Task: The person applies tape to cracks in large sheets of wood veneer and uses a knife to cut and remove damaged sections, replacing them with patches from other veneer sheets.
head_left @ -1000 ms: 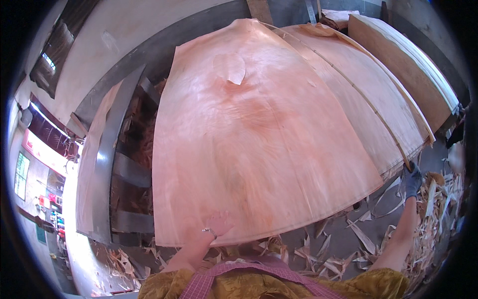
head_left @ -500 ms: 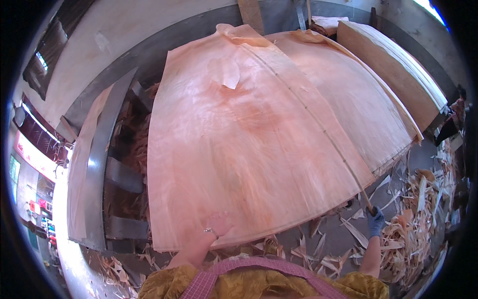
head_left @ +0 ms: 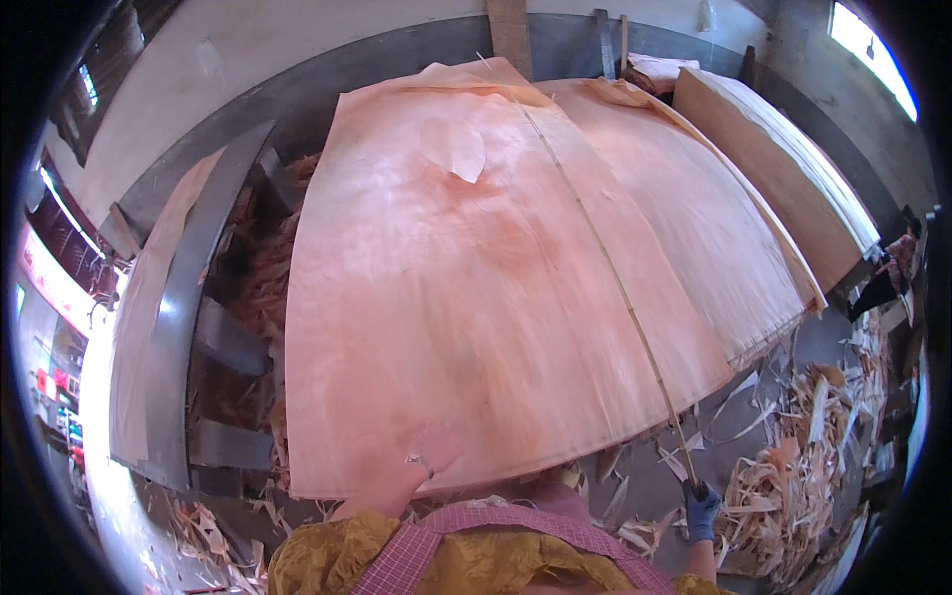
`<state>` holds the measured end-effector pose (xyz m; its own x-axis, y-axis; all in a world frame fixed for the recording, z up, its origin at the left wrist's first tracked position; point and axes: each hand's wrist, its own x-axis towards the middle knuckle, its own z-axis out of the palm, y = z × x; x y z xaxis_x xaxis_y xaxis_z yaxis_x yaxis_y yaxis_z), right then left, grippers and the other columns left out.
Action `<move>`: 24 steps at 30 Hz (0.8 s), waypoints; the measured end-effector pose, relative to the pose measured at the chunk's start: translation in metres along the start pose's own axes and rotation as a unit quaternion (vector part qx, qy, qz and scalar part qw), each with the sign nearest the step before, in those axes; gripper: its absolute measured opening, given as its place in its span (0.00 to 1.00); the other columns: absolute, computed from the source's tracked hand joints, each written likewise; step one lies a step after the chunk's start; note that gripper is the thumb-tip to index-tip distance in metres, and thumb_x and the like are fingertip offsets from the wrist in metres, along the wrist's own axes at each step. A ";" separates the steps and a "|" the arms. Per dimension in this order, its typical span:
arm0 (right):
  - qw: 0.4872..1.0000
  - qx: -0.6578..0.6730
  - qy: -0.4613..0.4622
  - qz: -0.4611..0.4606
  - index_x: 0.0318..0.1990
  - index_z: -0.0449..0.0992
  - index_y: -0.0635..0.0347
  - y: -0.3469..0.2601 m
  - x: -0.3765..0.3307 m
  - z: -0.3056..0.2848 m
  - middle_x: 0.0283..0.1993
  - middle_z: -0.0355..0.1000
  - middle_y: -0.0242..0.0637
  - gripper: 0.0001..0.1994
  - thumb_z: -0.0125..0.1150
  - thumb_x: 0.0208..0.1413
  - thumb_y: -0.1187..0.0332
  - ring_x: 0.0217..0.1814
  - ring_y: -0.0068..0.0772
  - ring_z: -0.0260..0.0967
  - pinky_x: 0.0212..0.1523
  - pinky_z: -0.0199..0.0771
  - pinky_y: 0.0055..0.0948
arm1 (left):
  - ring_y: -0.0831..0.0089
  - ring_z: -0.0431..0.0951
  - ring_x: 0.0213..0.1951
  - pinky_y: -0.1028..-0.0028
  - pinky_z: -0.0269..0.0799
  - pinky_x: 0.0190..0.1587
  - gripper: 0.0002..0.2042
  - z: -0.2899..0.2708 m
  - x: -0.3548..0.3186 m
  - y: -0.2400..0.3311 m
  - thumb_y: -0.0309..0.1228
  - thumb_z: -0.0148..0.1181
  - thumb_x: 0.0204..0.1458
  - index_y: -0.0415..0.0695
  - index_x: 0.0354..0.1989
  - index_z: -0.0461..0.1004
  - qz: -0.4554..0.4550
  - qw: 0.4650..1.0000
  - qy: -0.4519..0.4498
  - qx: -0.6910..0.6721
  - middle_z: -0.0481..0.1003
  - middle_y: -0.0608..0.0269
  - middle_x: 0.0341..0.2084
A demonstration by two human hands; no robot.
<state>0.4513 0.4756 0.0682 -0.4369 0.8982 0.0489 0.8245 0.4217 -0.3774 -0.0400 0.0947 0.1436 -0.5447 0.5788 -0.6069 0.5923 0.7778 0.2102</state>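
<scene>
A large pale pinkish wood veneer sheet [head_left: 397, 307] lies before me on top of a stack, its front edge close to my body. My left hand [head_left: 434, 448], bare and with a bracelet at the wrist, rests flat near that edge with its fingers apart. In a grey-blue glove, my right hand [head_left: 702, 504] is closed round the near end of a long thin bamboo pole [head_left: 635, 315]. The pole slants up and left across the sheet, and its tip reaches past the raised, curled far edge. A torn loose flap [head_left: 454, 149] shows on the sheet's far part.
A second veneer stack [head_left: 694, 208] adjoins on the right, with a tall board stack [head_left: 773, 159] behind it. Heaped veneer scraps [head_left: 783, 486] cover the floor at right. A metal frame [head_left: 183, 337] stands at left. Another person [head_left: 892, 268] is at far right.
My right hand has come nearer to me and leftward with the pole, whose far tip now sticks out beyond the sheet's far edge. My left hand stays on the sheet. The view has shifted slightly.
</scene>
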 end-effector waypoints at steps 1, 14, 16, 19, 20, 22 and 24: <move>0.999 0.010 0.030 -0.042 0.24 0.73 0.63 -0.010 0.019 0.013 0.18 0.66 0.46 0.20 0.70 0.49 0.54 0.20 0.47 0.65 0.26 0.65 0.42 | 0.46 0.66 0.61 0.52 0.61 0.63 0.37 0.009 0.005 -0.004 0.59 0.50 0.54 0.43 0.64 0.63 0.000 1.000 0.014 0.013 0.68 0.45 0.59; 0.980 -0.051 -0.029 -0.190 0.34 0.81 0.56 -0.232 0.486 0.028 0.34 0.77 0.50 0.25 0.55 0.55 0.41 0.38 0.55 0.75 0.39 0.73 0.50 | 0.50 0.54 0.69 0.57 0.51 0.69 0.42 0.100 0.070 -0.076 0.64 0.50 0.52 0.51 0.71 0.53 -0.045 0.999 -0.024 0.013 0.56 0.47 0.68; 0.983 -0.040 -0.072 -0.163 0.34 0.80 0.57 -0.254 0.517 0.025 0.34 0.77 0.51 0.26 0.55 0.55 0.41 0.39 0.54 0.75 0.40 0.73 0.49 | 0.49 0.54 0.69 0.55 0.52 0.69 0.43 0.103 0.075 -0.072 0.65 0.50 0.51 0.54 0.71 0.53 -0.066 0.997 -0.028 0.035 0.53 0.47 0.69; 0.991 -0.016 -0.045 -0.129 0.32 0.79 0.59 -0.244 0.561 0.047 0.34 0.77 0.51 0.29 0.56 0.53 0.37 0.39 0.53 0.75 0.39 0.72 0.48 | 0.47 0.53 0.70 0.53 0.54 0.68 0.43 0.102 0.082 -0.064 0.67 0.50 0.49 0.58 0.72 0.52 -0.092 0.993 -0.029 0.067 0.49 0.46 0.70; 0.992 -0.011 -0.039 -0.116 0.31 0.79 0.59 -0.241 0.573 0.052 0.34 0.77 0.51 0.29 0.56 0.53 0.37 0.39 0.53 0.75 0.38 0.72 0.47 | 0.46 0.53 0.70 0.52 0.54 0.68 0.43 0.102 0.085 -0.063 0.68 0.50 0.49 0.59 0.72 0.52 -0.094 0.993 -0.025 0.069 0.48 0.45 0.71; 0.991 0.002 -0.055 -0.120 0.30 0.79 0.60 -0.245 0.588 0.061 0.33 0.76 0.52 0.30 0.56 0.53 0.37 0.37 0.54 0.75 0.37 0.71 0.47 | 0.45 0.53 0.69 0.52 0.55 0.68 0.43 0.108 0.080 -0.067 0.68 0.50 0.49 0.61 0.72 0.52 -0.109 0.992 -0.036 0.042 0.47 0.46 0.71; 0.991 0.012 -0.037 -0.128 0.29 0.78 0.60 -0.248 0.604 0.067 0.31 0.76 0.52 0.30 0.56 0.53 0.36 0.36 0.55 0.74 0.36 0.71 0.47 | 0.45 0.54 0.69 0.52 0.55 0.68 0.43 0.111 0.078 -0.072 0.68 0.50 0.48 0.63 0.72 0.51 -0.122 0.991 -0.047 0.023 0.46 0.46 0.71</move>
<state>-0.0412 0.9050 0.1292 -0.6562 0.7506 0.0778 0.6750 0.6299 -0.3842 -0.0595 0.0567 -0.0041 -0.6191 0.3471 -0.7045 0.4762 0.8792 0.0147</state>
